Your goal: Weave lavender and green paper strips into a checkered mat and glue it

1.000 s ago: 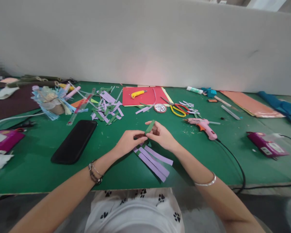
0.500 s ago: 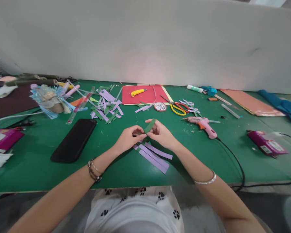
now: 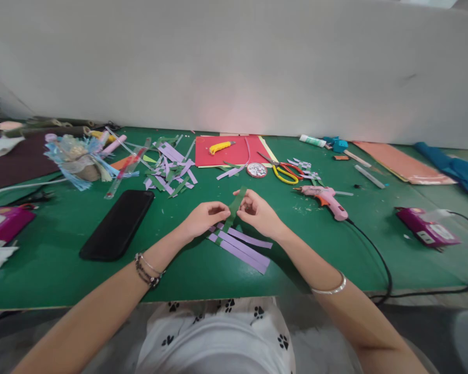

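Both hands worked over the green table (image 3: 62, 270), close together at its middle.

Left hand (image 3: 205, 217): fingers curled nearly shut, thumb and forefinger tips pinched together right at the lower part of the green paper strip (image 3: 234, 206). Whether they gripped the strip itself or the purple strips under it could not be told.

Right hand (image 3: 259, 212): fingers bent and closed on the green paper strip from its right side, thumb against its edge. The strip stood tilted, its upper end rising past the fingertips and away from the person, its lower end running down between the two hands into the purple strips (image 3: 242, 246).

The purple strips lay flat on the table, just below and nearer the person than both sets of fingertips, fanned toward the right under the right wrist. Short green pieces crossed them at their left end, directly under the left fingertips.

Beyond the fingers: a pile of paper scraps (image 3: 169, 171) up and to the left, a red sheet (image 3: 234, 153) with a yellow cutter (image 3: 220, 147) on it straight ahead, scissors (image 3: 284, 171) ahead to the right. The pink glue gun (image 3: 325, 200) lay right of the right hand, near but apart. The black phone (image 3: 119, 223) lay left of the left hand, well apart.
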A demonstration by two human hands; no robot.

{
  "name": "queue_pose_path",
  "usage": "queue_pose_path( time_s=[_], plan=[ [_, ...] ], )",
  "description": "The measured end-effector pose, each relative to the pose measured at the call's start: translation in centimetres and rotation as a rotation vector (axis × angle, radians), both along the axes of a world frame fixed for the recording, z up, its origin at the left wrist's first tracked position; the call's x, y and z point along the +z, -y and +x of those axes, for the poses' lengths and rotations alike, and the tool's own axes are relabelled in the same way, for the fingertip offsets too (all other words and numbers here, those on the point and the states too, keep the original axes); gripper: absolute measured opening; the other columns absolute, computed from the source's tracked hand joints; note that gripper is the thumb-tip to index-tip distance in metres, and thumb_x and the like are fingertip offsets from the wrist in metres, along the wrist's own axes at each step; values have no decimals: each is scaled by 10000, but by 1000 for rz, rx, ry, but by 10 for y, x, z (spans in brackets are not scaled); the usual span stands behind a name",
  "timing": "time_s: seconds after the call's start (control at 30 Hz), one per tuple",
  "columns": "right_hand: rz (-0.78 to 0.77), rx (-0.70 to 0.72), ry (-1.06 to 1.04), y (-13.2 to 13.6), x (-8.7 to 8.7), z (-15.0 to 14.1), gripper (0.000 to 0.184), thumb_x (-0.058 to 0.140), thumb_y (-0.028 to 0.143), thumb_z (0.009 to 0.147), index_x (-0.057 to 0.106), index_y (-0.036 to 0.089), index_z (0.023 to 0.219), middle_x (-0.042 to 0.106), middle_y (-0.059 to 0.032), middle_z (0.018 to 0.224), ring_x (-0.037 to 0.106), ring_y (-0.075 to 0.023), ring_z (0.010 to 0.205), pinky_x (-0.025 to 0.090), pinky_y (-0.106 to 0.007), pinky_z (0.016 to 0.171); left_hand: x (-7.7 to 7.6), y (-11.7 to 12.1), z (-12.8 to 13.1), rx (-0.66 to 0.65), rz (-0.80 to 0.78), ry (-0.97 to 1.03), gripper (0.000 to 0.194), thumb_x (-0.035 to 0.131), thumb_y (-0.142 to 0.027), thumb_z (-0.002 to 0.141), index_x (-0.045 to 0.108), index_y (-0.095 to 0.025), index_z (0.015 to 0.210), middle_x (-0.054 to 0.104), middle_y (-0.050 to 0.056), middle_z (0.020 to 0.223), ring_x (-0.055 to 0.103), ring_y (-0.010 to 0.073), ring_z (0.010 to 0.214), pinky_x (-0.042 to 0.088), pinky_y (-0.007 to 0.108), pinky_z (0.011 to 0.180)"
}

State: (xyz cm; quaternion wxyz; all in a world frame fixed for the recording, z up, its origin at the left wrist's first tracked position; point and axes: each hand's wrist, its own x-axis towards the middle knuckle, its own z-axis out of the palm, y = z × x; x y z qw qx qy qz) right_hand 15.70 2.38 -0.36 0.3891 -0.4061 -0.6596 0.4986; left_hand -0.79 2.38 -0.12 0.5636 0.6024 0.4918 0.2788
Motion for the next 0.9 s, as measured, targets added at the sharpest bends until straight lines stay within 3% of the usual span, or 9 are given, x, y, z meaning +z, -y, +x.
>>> queue_pose_path(
  time_s=[0.17, 0.43, 0.6, 0.73, 0.9],
  plan=[
    [7, 0, 9, 1, -1, -2, 350, 505, 139, 628, 427, 211, 961, 454, 77, 626, 430, -73, 543, 366, -236, 549, -3, -3, -3, -27, -39, 43, 285, 582, -433, 600, 537, -162, 670, 462, -49, 569, 421, 69, 477, 318, 171, 419],
    [-182, 25, -121, 1, -2, -5, 306, 538, 193, 620, 438, 211, 908, 479, 69, 660, 446, -66, 578, 376, -234, 597, -5, -3, -4, -25, -21, 37, 281, 569, -432, 630, 539, -161, 695, 461, -45, 581, 388, 65, 476, 288, 172, 420],
    [-3, -23, -21, 4, -1, -6, 293, 497, 145, 619, 435, 212, 898, 455, 73, 623, 412, -71, 538, 363, -231, 550, -4, -3, -3, -34, -61, 56, 284, 591, -423, 608, 551, -155, 694, 453, -49, 567, 388, 66, 480, 276, 176, 427],
    [140, -56, 18, 5, 0, -6, 282, 489, 134, 626, 444, 209, 894, 449, 63, 637, 447, -81, 580, 397, -246, 600, -3, -3, -3, -30, -81, 71, 305, 604, -427, 586, 564, -146, 698, 482, -40, 587, 391, 67, 494, 273, 182, 437],
    [-52, 44, -85, 4, -4, -6, 314, 543, 183, 625, 442, 205, 921, 492, 55, 680, 461, -74, 586, 398, -240, 590, -3, -2, -4, -7, -84, 102, 309, 606, -433, 578, 564, -145, 682, 484, -41, 578, 403, 74, 511, 272, 187, 452]
  ],
)
